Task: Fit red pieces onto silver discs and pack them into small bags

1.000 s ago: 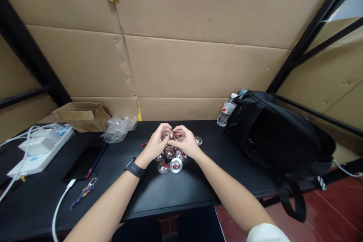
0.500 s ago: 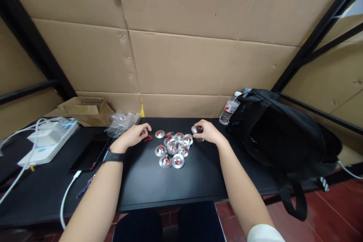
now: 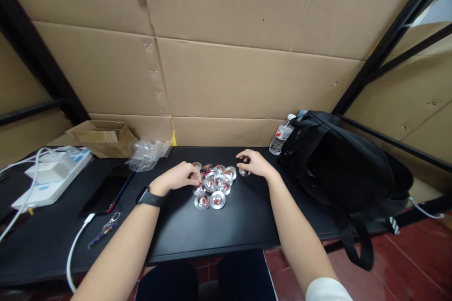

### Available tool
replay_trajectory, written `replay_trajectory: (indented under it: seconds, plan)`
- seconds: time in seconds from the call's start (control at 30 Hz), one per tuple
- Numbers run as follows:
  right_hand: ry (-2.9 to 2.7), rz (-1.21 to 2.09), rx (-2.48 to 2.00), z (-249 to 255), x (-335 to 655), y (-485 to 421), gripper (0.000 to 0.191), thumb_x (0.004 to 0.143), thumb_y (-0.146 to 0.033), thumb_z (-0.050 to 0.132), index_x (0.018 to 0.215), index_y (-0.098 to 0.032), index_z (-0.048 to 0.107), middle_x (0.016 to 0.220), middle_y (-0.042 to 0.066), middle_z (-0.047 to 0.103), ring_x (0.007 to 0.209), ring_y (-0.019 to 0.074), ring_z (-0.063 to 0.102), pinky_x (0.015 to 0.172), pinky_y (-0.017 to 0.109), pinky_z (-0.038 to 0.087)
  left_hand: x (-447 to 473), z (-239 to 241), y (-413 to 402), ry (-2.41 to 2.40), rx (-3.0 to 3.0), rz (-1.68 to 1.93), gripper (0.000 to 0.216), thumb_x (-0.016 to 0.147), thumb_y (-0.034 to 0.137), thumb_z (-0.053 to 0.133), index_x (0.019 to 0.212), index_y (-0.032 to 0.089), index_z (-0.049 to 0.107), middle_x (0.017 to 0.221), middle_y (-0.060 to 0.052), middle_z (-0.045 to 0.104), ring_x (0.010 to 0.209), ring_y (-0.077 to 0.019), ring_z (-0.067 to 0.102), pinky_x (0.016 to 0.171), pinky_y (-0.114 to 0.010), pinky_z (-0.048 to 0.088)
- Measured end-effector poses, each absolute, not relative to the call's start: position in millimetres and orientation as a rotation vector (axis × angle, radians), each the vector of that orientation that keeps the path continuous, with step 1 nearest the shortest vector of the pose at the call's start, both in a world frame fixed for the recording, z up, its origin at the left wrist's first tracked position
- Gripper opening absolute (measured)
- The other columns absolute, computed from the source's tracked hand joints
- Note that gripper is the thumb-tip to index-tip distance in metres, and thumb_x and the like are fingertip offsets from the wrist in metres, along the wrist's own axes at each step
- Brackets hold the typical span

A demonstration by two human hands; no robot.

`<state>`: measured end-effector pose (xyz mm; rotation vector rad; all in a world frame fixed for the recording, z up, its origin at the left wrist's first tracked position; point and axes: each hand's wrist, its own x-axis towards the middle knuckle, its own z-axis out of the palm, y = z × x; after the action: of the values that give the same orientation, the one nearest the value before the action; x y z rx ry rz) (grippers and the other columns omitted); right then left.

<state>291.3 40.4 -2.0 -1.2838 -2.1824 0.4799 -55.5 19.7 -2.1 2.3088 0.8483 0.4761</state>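
Observation:
Several small silver finger cymbals [image 3: 218,200] with red straps lie clustered on the black table [image 3: 226,230], some overlapping. At the pile's left side, my left hand [image 3: 183,176] has its thumb and fingers closed on the red strap of a finger cymbal [image 3: 199,190], whose disc still sits low beside the others. My right hand [image 3: 256,163] hovers just right of the pile with its fingers apart. Under those fingers a separate finger cymbal [image 3: 244,172] rests on the table, partly covered by them.
A black backpack [image 3: 346,169] and a water bottle [image 3: 281,135] stand at the right. Leftward are a clear plastic bag [image 3: 146,154], a cardboard box [image 3: 106,138], a power strip [image 3: 52,183], a phone [image 3: 106,190] and a keychain [image 3: 104,230]. A cardboard wall [image 3: 219,80] closes the back.
My left hand has moved right, from beside a loose red strap to the pile's left edge. My right hand has let go of the tilted finger cymbal it held, and its fingers have spread.

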Motion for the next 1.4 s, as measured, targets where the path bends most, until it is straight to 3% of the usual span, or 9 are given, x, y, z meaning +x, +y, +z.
replay_trajectory:
  seconds: [0.13,0.2,0.4,0.6,0.87,1.07,1.2,1.33,1.4]
  plan:
    - [-2.196,0.684,-0.968,5,241,17,0.052,0.073,-0.045,0.084,0.117,-0.019,0.072,0.107,0.009,0.070,0.083,0.0174,0.066,0.073,0.028,0.052,-51,12,11,0.888,2.312,0.695,0.016,0.089,0.033,0.065,0.090,0.019,0.074,0.087,-0.003,0.074,0.079,-0.0167,0.067,0.075,-0.024,0.049]
    - [-2.217,0.637,-0.879,4,216,5,0.063,0.067,-0.046,0.088,0.123,-0.021,0.069,0.114,0.009,0.070,0.089,0.0191,0.066,0.083,0.031,0.052,-46,19,6,0.915,2.321,0.796,0.015,0.091,0.031,0.064,0.091,0.019,0.073,0.090,-0.003,0.074,0.082,-0.0166,0.067,0.078,-0.025,0.049]
    - [-2.145,0.684,-0.878,-2,190,-9,0.034,0.077,-0.039,0.081,0.104,-0.020,0.073,0.101,0.005,0.072,0.087,0.0185,0.066,0.080,0.029,0.051,-25,21,-5,0.893,2.410,0.970,0.014,0.094,0.026,0.060,0.094,0.020,0.072,0.091,-0.004,0.071,0.083,-0.0161,0.065,0.078,-0.026,0.049]
    - [-1.716,1.232,-0.834,-8,199,1,0.044,0.074,-0.031,0.082,0.113,-0.016,0.070,0.098,0.005,0.073,0.085,0.0192,0.071,0.081,0.032,0.056,-13,18,-9,0.994,2.344,1.186,0.018,0.099,0.027,0.052,0.100,0.019,0.068,0.094,-0.004,0.069,0.084,-0.0158,0.064,0.080,-0.026,0.048]
    - [-1.279,1.356,-0.756,3,193,-2,0.044,0.064,-0.030,0.090,0.102,-0.018,0.071,0.108,0.005,0.070,0.069,0.0131,0.069,0.064,0.025,0.056,0,-3,-3,0.896,1.948,1.155,0.031,0.092,0.036,0.064,0.114,0.015,0.068,0.094,-0.006,0.072,0.085,-0.0188,0.066,0.078,-0.027,0.051]
    - [-1.260,1.383,-0.763,3,190,-7,0.043,0.060,-0.029,0.092,0.098,-0.017,0.073,0.102,0.004,0.071,0.057,0.0097,0.064,0.053,0.022,0.051,11,-8,-8,0.781,1.761,1.206,0.025,0.090,0.036,0.066,0.099,0.014,0.071,0.091,-0.007,0.073,0.086,-0.0205,0.066,0.079,-0.027,0.051]
    - [-1.318,1.460,-0.708,6,191,-11,0.044,0.062,-0.028,0.092,0.100,-0.015,0.073,0.079,0.003,0.071,0.052,0.0089,0.059,0.050,0.021,0.045,9,-4,-11,0.834,1.916,1.273,0.019,0.088,0.029,0.063,0.080,0.014,0.071,0.075,-0.004,0.068,0.072,-0.0167,0.061,0.068,-0.024,0.046]
    - [-1.320,1.429,-0.630,14,204,-8,0.042,0.061,-0.029,0.092,0.097,-0.018,0.072,0.102,0.006,0.072,0.056,0.0078,0.059,0.051,0.021,0.045,-11,7,-4,1.068,2.204,1.248,0.013,0.079,0.019,0.060,0.070,0.016,0.068,0.067,-0.002,0.065,0.064,-0.0141,0.056,0.065,-0.024,0.041]
    - [-1.413,1.340,-0.736,17,219,-1,0.040,0.064,-0.030,0.089,0.099,-0.019,0.071,0.096,0.004,0.072,0.056,0.0089,0.059,0.051,0.021,0.044,-33,9,5,1.200,2.365,1.046,0.012,0.074,0.017,0.058,0.067,0.017,0.069,0.065,-0.001,0.064,0.064,-0.0139,0.055,0.066,-0.024,0.039]
